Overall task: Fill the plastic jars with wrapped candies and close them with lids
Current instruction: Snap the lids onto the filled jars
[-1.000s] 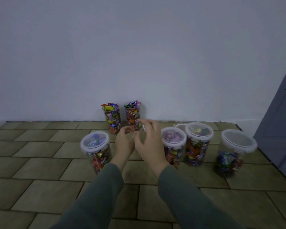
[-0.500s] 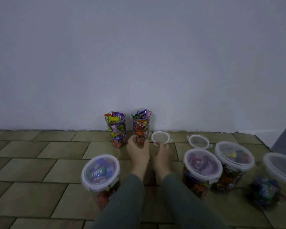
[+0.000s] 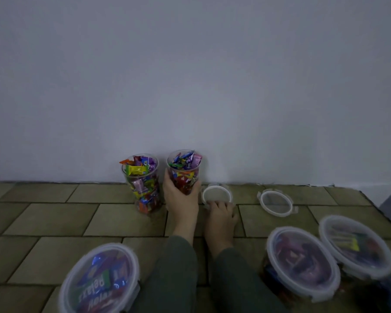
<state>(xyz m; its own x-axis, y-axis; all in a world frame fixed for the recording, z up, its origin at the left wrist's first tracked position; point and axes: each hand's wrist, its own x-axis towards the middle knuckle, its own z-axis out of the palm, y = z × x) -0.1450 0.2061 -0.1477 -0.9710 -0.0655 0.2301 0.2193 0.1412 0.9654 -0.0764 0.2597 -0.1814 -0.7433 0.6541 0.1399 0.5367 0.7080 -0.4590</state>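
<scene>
Starting at the near left, there's a lidded jar [image 3: 99,281] packed with candy, a "Relax" wrapper showing through the top. Further back by the wall [image 3: 190,75] stand 2 open jars stuffed with wrapped candies: the left open jar [image 3: 142,181] stands alone, and the right open jar [image 3: 184,171] has the left hand [image 3: 178,195] wrapped around its lower half, fingers curled on it. Just right of that, a loose lid [image 3: 216,194] lies flat on the tiled floor [image 3: 54,213], and the right hand [image 3: 220,214] has its fingertips curled onto the near edge. Then a second loose lid [image 3: 276,202] lies on its own, well apart from the hand. Near right, 2 more lidded jars [image 3: 303,263] [image 3: 357,247] sit touching each other, both blurry.
</scene>
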